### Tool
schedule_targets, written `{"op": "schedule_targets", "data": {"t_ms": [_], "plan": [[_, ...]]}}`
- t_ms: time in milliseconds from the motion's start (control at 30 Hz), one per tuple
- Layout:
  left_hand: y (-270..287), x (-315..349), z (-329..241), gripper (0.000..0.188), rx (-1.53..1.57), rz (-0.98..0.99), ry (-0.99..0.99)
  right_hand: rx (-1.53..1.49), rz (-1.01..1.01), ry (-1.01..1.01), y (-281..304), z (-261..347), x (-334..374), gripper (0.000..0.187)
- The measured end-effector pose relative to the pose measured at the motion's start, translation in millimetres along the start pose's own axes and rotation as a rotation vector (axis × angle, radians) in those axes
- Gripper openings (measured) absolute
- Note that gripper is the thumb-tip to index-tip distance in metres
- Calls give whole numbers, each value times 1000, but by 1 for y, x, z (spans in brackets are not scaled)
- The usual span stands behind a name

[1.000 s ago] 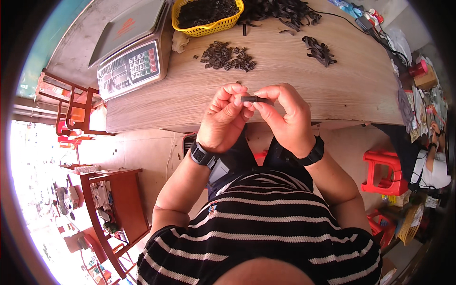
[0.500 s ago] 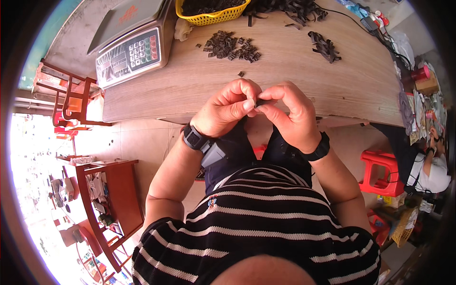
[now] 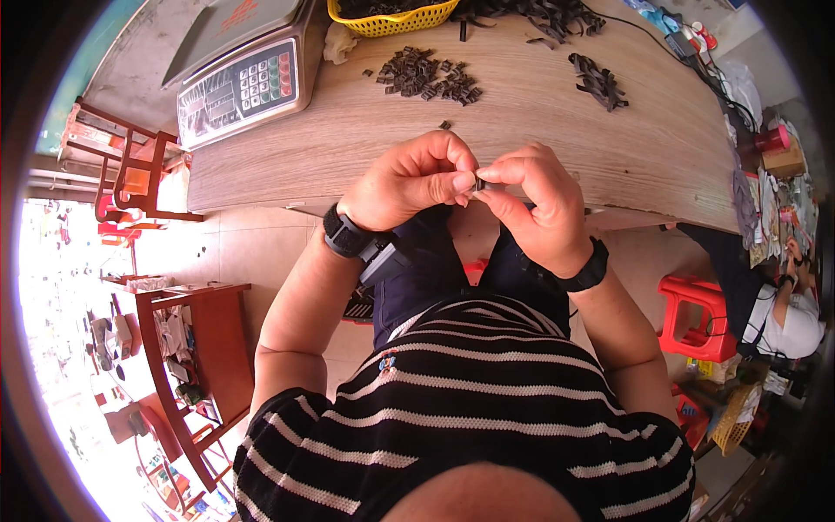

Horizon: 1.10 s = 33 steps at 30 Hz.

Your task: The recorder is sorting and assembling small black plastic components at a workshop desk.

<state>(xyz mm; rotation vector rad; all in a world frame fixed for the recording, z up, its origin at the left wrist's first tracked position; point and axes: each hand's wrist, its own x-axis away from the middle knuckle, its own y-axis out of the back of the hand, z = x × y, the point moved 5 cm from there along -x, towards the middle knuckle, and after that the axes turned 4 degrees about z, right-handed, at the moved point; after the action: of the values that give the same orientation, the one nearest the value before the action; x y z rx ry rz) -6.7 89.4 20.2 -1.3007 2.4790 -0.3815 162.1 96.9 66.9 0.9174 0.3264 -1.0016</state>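
Strip [image 3: 479,184], dark and mostly hidden, is pinched by fingertips of my left hand [image 3: 409,184] and right hand [image 3: 544,209], a loose piece [image 3: 445,124] lying beyond on the table [image 3: 539,113].

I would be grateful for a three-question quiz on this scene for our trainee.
1. True or false: the scale stands left of the yellow basket.
2. Where does the heap of small dark pieces lie: (a) on the floor, (b) on the scale, (c) on the table?
3. What do the left hand and right hand hold between their fingertips?

Key: 1. True. 2. (c). 3. A small dark piece.
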Motion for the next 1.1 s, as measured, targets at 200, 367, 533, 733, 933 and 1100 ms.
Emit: {"op": "schedule_targets", "data": {"t_ms": [200, 367, 533, 733, 933, 1100], "plan": [[-8, -5, 8, 12, -4, -194, -145, 69, -86, -36, -1, -4, 4, 23], [-23, 4, 11, 17, -278, -354, -293, 210, -37, -24, -1, -2, 5, 24], [-27, 13, 9, 17, -640, -556, -336, 344, -13, 28, -8, -1, 4, 26], [-24, 16, 9, 9, -565, -567, -304, 321, -6, 47, -8, 0, 4, 31], [-17, 12, 11, 11, -191, -452, -272, -180, -51, -303, -6, -15, 13, 25], [-15, 13, 13, 11, -153, -444, -302, -706, -88, -589, -13, -33, 29, 15]]}}
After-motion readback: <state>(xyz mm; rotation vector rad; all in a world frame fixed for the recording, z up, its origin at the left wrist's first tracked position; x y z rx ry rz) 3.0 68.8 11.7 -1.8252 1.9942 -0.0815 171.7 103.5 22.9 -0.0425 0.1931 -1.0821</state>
